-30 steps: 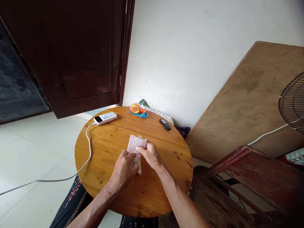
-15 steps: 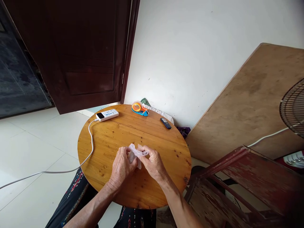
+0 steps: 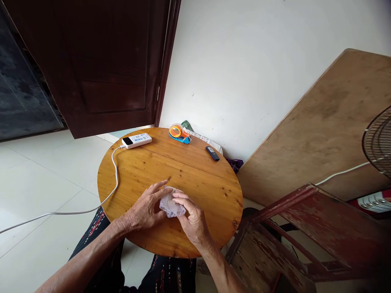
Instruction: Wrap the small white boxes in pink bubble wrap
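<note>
A small crumpled clear plastic bag (image 3: 171, 206) lies folded on the round wooden table (image 3: 195, 179), near its front edge. My left hand (image 3: 146, 208) rests beside it on the left, fingers stretched out flat along the bag's upper edge. My right hand (image 3: 192, 217) presses on the bag from the right, its fingers curled over the plastic.
At the table's far side lie a white power bank (image 3: 136, 140) with a white cable (image 3: 113, 179) running off to the left, an orange and blue tape dispenser (image 3: 179, 133) and a small dark phone (image 3: 212, 153). A wooden board (image 3: 320, 130), a red wooden frame (image 3: 305, 236) and a fan (image 3: 378, 142) stand on the right.
The bag was stretched out long between both hands; now it is folded into a small bundle and pressed on the table. Both hands came nearer to the front edge.
</note>
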`<state>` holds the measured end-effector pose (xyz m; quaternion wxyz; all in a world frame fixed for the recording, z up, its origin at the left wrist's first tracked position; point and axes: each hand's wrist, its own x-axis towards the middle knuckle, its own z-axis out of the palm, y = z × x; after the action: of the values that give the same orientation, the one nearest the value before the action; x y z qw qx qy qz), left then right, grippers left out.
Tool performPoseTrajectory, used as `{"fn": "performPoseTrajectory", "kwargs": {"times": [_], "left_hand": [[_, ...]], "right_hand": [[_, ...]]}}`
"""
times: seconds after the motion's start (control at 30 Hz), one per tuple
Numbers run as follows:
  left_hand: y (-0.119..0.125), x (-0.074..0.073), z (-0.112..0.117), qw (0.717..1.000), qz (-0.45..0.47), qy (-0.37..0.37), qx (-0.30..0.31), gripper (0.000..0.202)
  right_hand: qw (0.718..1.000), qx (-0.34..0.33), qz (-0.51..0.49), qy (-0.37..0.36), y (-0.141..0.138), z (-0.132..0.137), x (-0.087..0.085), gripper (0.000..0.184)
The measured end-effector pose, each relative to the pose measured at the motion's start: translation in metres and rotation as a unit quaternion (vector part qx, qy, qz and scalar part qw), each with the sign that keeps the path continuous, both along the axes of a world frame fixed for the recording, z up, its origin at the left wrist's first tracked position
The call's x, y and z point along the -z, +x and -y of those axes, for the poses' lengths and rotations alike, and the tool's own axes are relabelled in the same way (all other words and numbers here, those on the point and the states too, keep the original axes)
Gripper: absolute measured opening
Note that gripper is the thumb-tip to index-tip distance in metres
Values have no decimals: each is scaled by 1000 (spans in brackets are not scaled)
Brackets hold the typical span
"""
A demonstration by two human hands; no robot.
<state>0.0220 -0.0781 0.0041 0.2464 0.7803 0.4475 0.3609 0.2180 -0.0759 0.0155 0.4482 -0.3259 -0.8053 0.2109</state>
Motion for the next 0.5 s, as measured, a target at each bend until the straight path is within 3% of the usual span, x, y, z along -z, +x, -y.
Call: {"fn": "performPoseTrajectory", "kwargs": {"times": [0.13,0.33,0.43,0.5], "left_hand": [[0,3,-5,997,-61,52,-1,61],[11,11,-17,999,16,42,-15,53],[11,-1,-20,998,54,10,-14,42],[10,-13,-23,996,60,-62,-23,28]], "right_hand": [[999,9,19,44,2,-1,11,41],[996,27,32,72,-1,-3,15,51],[999,36,3,11,-2,-8,0,38],[996,41,-2,-77,-2,-16,-11,23]]}}
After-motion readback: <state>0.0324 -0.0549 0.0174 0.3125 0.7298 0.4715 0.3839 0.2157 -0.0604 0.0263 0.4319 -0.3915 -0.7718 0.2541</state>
